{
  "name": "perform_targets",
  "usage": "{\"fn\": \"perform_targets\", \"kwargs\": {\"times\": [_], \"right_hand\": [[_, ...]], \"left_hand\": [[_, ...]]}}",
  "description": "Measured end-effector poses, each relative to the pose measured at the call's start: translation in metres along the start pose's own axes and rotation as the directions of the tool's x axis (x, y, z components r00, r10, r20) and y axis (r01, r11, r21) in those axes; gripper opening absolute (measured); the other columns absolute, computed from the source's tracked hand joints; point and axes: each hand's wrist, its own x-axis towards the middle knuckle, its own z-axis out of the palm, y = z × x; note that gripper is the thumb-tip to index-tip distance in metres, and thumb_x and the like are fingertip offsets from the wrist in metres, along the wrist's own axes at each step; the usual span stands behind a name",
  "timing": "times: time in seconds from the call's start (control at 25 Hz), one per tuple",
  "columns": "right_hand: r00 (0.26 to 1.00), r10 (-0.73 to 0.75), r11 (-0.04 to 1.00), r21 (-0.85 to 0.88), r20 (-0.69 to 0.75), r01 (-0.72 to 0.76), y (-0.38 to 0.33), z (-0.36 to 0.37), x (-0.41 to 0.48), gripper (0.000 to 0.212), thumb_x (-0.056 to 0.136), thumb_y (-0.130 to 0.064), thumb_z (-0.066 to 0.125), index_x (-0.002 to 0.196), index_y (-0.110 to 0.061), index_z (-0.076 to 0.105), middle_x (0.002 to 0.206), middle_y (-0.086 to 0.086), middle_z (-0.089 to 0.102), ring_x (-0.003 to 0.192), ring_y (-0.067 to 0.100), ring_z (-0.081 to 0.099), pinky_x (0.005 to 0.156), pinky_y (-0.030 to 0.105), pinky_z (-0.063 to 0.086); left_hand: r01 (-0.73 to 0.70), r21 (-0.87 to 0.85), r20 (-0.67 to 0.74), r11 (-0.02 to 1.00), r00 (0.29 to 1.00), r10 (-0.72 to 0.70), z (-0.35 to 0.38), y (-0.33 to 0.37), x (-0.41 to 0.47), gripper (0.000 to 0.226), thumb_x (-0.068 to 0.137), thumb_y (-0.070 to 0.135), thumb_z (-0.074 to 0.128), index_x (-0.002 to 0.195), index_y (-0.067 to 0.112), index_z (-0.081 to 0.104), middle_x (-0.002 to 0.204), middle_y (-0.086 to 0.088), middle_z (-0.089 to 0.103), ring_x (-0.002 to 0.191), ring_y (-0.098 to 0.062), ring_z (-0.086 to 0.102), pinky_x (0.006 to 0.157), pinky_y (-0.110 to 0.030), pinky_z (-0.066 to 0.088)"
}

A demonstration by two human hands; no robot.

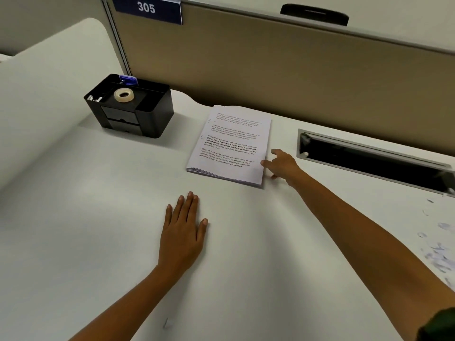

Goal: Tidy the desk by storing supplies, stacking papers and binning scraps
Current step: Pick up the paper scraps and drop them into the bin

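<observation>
My right hand [280, 166], fingers loose, touches the paper stack [231, 143], left hand [182, 232] flat on the counter [98, 217]; next, I'd gather the scraps [438, 257].

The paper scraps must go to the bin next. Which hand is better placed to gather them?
The right hand. The scraps lie at the right edge of the desk, beside the right forearm. The left hand rests flat mid-desk, farther from them, and would have to cross the right arm.
</observation>
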Motion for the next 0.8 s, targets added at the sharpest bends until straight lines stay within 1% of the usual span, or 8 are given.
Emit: {"fn": "perform_targets", "kwargs": {"times": [0.08,0.16,0.24,0.28,0.36,0.48,0.64,0.8], "right_hand": [[0.997,-0.025,0.997,0.064,-0.068,0.029,0.006,0.003,-0.022,0.054,0.088,-0.028,0.061,0.136,-0.014,0.039,0.126,0.013,0.055,0.085,0.022,0.06,0.08,0.03,0.052],[0.988,-0.076,0.99,0.108,-0.136,0.091,0.014,0.008,-0.048,0.045,0.087,-0.023,0.062,0.129,-0.014,0.048,0.118,0.011,0.06,0.093,0.025,0.063,0.09,0.037,0.051],[0.974,-0.119,0.978,0.147,-0.192,0.149,0.021,0.014,-0.077,0.034,0.087,-0.019,0.061,0.12,-0.013,0.055,0.108,0.007,0.063,0.093,0.026,0.064,0.087,0.037,0.053],[0.969,-0.137,0.97,0.172,-0.208,0.174,0.025,0.017,-0.093,0.028,0.088,-0.017,0.059,0.116,-0.013,0.057,0.102,0.005,0.064,0.089,0.023,0.064,0.083,0.036,0.054],[0.96,-0.17,0.951,0.219,-0.224,0.219,0.031,0.025,-0.131,0.02,0.089,-0.014,0.056,0.108,-0.014,0.061,0.095,0.0,0.063,0.081,0.019,0.063,0.076,0.032,0.057],[0.947,-0.253,0.936,0.198,-0.198,0.292,0.038,0.046,-0.186,0.017,0.088,-0.008,0.055,0.098,-0.017,0.065,0.09,-0.002,0.066,0.075,0.016,0.064,0.067,0.021,0.054],[0.926,-0.361,0.915,0.153,-0.109,0.374,0.048,0.085,-0.239,0.021,0.086,-0.001,0.056,0.093,-0.016,0.069,0.092,-0.001,0.068,0.077,0.011,0.063,0.073,0.027,0.057],[0.852,-0.523,0.851,0.07,0.01,0.521,0.049,0.122,-0.275,0.028,0.086,-0.001,0.055,0.105,-0.016,0.069,0.102,0.001,0.068,0.087,0.009,0.062,0.079,0.011,0.047]], "left_hand": [[-0.016,-0.062,0.015,0.998,1.0,0.017,-0.005,-0.002,0.0,0.065,0.091,0.05,0.022,0.147,0.016,0.026,0.153,0.0,0.025,0.144,-0.016,0.016,0.118,-0.033,0.005],[0.005,-0.202,0.072,0.979,0.997,0.009,-0.018,-0.003,0.001,0.062,0.092,0.05,0.03,0.143,0.015,0.034,0.15,0.0,0.034,0.141,-0.017,0.026,0.116,-0.029,0.012],[0.069,-0.393,0.067,0.917,0.997,-0.046,-0.035,-0.004,-0.002,0.044,0.093,0.033,0.05,0.131,0.012,0.048,0.132,-0.003,0.054,0.122,-0.016,0.05,0.106,-0.024,0.032],[0.068,-0.453,0.008,0.889,0.997,-0.072,-0.045,-0.006,-0.008,0.032,0.09,0.022,0.058,0.121,0.012,0.054,0.118,-0.003,0.062,0.106,-0.013,0.057,0.098,-0.025,0.042],[0.046,-0.481,-0.104,0.875,0.989,-0.109,-0.063,-0.011,-0.029,0.019,0.085,0.007,0.063,0.102,0.015,0.062,0.098,0.0,0.066,0.088,-0.011,0.06,0.083,-0.029,0.052],[0.081,-0.457,-0.117,0.886,0.982,-0.15,-0.079,-0.026,-0.07,0.015,0.083,0.005,0.065,0.089,0.019,0.066,0.09,0.002,0.066,0.081,-0.011,0.06,0.071,-0.016,0.045],[0.181,-0.489,-0.082,0.853,0.964,-0.252,-0.099,-0.046,-0.118,0.019,0.084,0.003,0.064,0.093,0.018,0.068,0.091,0.005,0.064,0.074,-0.005,0.061,0.065,-0.007,0.043],[0.263,-0.453,-0.019,0.852,0.952,-0.305,-0.104,-0.059,-0.138,0.027,0.08,0.005,0.07,0.103,0.018,0.067,0.099,0.0,0.06,0.08,-0.01,0.06,0.07,-0.013,0.04]]}}
